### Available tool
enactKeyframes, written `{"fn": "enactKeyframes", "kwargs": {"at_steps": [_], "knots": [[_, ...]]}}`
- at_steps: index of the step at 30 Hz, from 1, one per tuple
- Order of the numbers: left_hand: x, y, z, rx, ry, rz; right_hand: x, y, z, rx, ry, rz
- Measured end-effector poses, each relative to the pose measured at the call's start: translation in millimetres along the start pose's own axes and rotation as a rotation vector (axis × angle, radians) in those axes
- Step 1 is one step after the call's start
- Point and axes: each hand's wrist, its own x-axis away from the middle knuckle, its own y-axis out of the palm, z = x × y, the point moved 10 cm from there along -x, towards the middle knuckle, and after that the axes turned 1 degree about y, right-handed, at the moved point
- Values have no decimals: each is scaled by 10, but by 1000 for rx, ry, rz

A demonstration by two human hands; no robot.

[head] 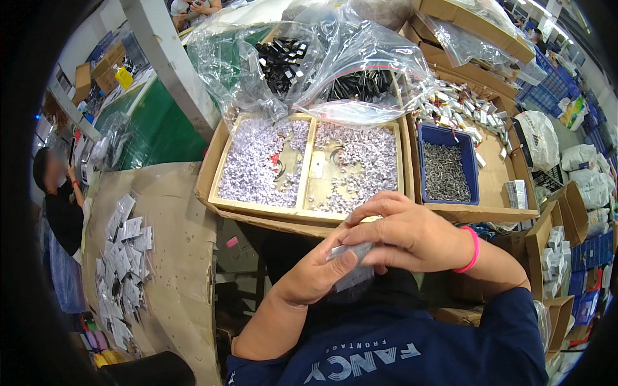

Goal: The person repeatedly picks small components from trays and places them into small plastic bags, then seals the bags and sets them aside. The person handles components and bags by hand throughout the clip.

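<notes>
Close to my chest, my left hand point(314, 270) grips a small clear plastic bag point(356, 281) with a pale, flat content that I cannot make out. My right hand point(408, 234), with a pink band at the wrist, closes over the bag's upper edge, its fingers touching the bag and my left hand. Just beyond the hands sits a two-compartment wooden tray point(307, 164) inside a cardboard box, both halves holding many small whitish parts point(260, 164). To its right stands a blue plastic bin point(475, 181) of small metal screws or pins point(446, 171).
Behind the tray, open clear bags point(357, 53) hold black parts point(282, 62). Wired silver battery-like cells point(463, 108) lie in a cardboard tray point(502, 169) on the right. Filled small bags point(123, 260) are piled on a cardboard-covered table point(183, 270) at left. Another person point(60, 207) sits beyond.
</notes>
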Motion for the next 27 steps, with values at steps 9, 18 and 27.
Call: {"fn": "enactKeyframes", "kwargs": {"at_steps": [9, 18, 27], "knots": [[-71, -3, -140, 82, -99, 4, 40, -121, 131, 94, -25, 90], [-69, -195, -165, 53, -26, 250, 327, -723, 521, 154, 159, 109], [-97, -153, -84, -191, -9, 194, 1806, -2208, 2516, 686, 1067, 92]]}}
